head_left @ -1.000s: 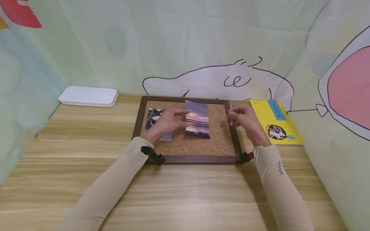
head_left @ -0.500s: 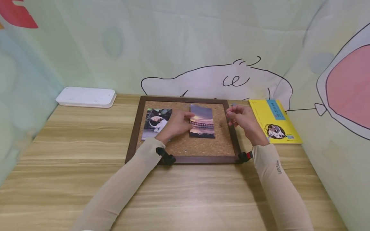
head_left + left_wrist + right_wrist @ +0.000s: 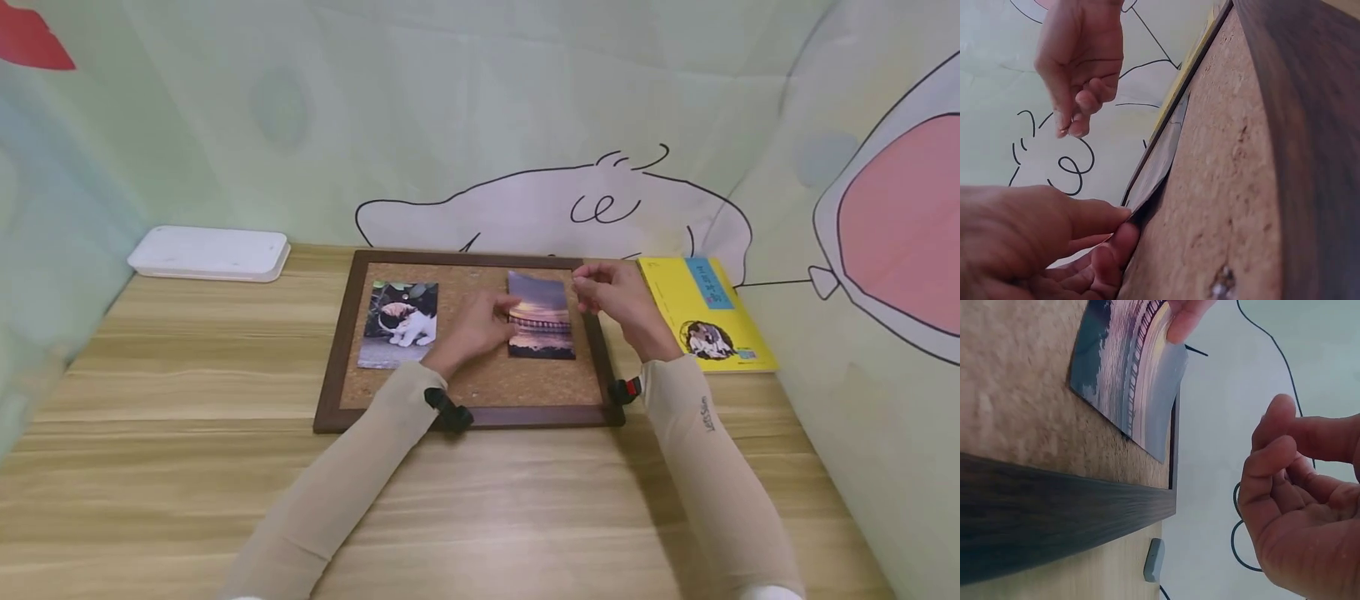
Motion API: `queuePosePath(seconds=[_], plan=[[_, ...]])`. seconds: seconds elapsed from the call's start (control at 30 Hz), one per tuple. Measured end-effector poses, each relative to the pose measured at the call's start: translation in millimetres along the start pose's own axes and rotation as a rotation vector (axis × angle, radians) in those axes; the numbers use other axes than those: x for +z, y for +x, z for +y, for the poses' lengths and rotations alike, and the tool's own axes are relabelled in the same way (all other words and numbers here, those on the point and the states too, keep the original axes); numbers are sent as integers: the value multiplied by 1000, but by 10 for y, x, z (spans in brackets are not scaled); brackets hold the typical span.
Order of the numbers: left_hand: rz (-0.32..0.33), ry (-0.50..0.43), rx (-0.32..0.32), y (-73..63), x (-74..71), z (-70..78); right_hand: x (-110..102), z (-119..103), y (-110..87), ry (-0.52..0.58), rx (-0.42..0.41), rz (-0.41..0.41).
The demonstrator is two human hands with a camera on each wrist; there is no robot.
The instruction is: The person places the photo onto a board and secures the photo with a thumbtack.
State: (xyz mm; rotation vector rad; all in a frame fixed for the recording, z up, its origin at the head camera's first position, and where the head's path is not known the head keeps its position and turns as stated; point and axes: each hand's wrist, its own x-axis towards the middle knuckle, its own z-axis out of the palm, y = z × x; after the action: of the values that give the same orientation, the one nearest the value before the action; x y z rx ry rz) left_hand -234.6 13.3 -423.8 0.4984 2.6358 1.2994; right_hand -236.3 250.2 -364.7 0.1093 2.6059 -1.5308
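Note:
On the wooden table lies a cork board (image 3: pixel 551 383) with a dark brown frame. My left hand (image 3: pixel 476 329) pinches the left edge of a sunset pier photo (image 3: pixel 543 321) between thumb and fingers, over the right half of the cork. The photo bows upward, its edge lifted off the board in the left wrist view. My right hand (image 3: pixel 618 300) hovers by the photo's upper right corner. Its thumb and forefinger press together on a tiny pin-like thing, mostly hidden by the fingertips. A kitten photo (image 3: pixel 401 325) lies flat on the left half.
A yellow book (image 3: pixel 720 317) lies right of the board. At the back left is a white flat case (image 3: pixel 210 252). A shiny tack (image 3: pixel 1224 284) sits in the cork, and a small grey object (image 3: pixel 1154 559) lies beyond the frame. A printed cloth wall (image 3: pixel 480 125) closes off the back.
My left hand has carried the sunset photo rightward across the cork and lowered it, uncovering the kitten photo. The right hand stays near the board's right frame, now close to the photo's corner.

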Motion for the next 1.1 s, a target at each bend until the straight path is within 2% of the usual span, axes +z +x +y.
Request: queuePosePath(seconds=[0.1,0.2,0.37,0.5,0.73,0.9,1.1], plan=[[7,11,0,0,25,-3,22,-37,70,-18,44,-7],[10,34,32,12,51,-1,53,-52,156,-44,84,-57],[19,82,77,29,73,7,136,-18,338,-128,44,-159],[13,102,59,27,88,25,177,-31,470,-238,23,-196],[18,117,38,9,112,27,214,-48,612,-321,59,-285],[11,104,22,8,118,12,265,-14,678,-379,107,-297],[5,100,19,27,114,9,283,-9,710,-368,94,-273]])
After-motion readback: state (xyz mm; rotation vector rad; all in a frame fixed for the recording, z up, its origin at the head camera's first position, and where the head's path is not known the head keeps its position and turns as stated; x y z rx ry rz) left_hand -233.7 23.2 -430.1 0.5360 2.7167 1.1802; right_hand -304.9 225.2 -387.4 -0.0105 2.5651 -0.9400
